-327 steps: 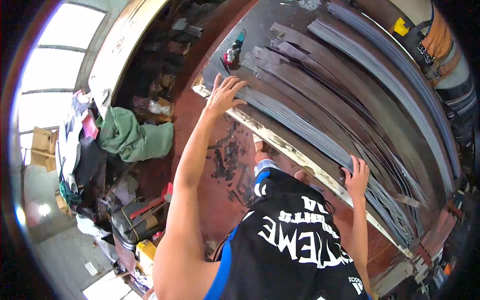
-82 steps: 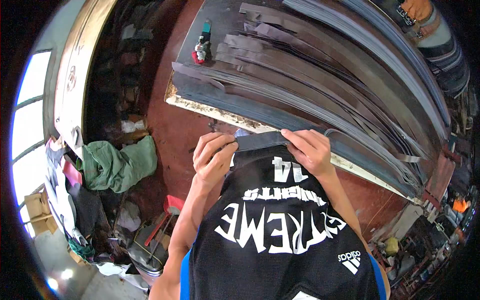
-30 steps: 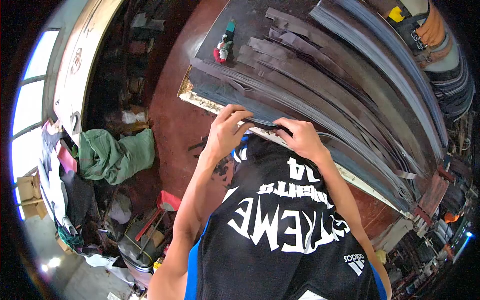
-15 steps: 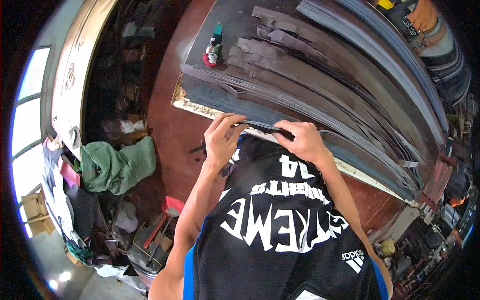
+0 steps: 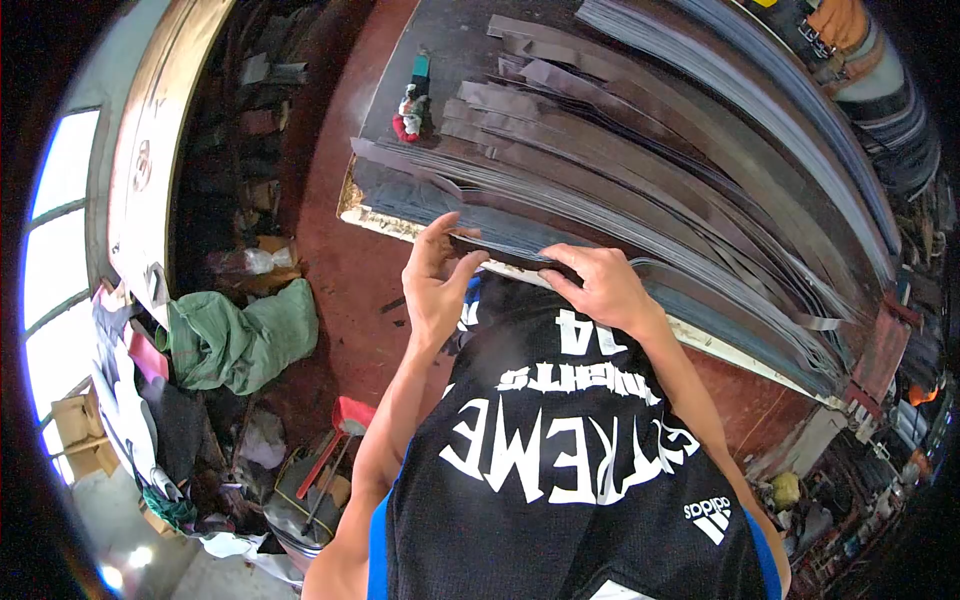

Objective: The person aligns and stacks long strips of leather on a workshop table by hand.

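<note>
Long dark strips [image 5: 640,165] lie in layered rows on a dark board with a pale, worn front edge [image 5: 385,222]. At that edge, near my body, my left hand [image 5: 436,280] is raised with thumb and fingers apart, beside the near ends of a thin bundle of grey strips [image 5: 510,245]. My right hand [image 5: 598,283] pinches the same bundle between thumb and fingers, just to the right. A small item with a green handle and a red and white end [image 5: 410,112] rests at the board's back left.
A green cloth sack [image 5: 245,335] and a red dustpan [image 5: 352,414] are on the left. Beyond the board, at the upper right, lie orange straps [image 5: 838,28] and more bundled strips [image 5: 895,135]. A cardboard box [image 5: 80,435] stands at the far left.
My left hand has opened and let go of the strips it was pinching. My right hand stays on the bundle. The view has shifted slightly.
</note>
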Tool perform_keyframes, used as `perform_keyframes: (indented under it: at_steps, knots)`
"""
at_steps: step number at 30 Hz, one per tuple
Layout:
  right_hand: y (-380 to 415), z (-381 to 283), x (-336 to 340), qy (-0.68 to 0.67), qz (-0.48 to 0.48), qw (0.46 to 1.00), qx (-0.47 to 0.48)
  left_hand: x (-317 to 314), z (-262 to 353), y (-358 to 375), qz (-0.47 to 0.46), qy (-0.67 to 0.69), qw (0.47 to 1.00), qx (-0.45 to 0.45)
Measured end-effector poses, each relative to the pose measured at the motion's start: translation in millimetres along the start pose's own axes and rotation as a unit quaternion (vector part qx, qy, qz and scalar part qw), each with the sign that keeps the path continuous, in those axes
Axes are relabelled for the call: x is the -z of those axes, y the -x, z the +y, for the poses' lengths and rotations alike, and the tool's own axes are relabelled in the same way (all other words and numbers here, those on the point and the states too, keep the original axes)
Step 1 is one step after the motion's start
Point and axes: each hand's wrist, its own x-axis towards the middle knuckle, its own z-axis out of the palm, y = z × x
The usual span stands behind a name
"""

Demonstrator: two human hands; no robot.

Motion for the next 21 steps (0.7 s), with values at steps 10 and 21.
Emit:
perform_keyframes:
  at_steps: [10, 21]
  knots:
    - [-6, -5, -1, -0.042, -0.04, 0.998, -0.02, -2, -8, 4, 0.024, 0.022, 0.998, 0.048]
    - [-20, -10, -5, -0.049, -0.075, 0.994, -0.061, -5, 1, 5, 0.022, 0.015, 0.998, 0.063]
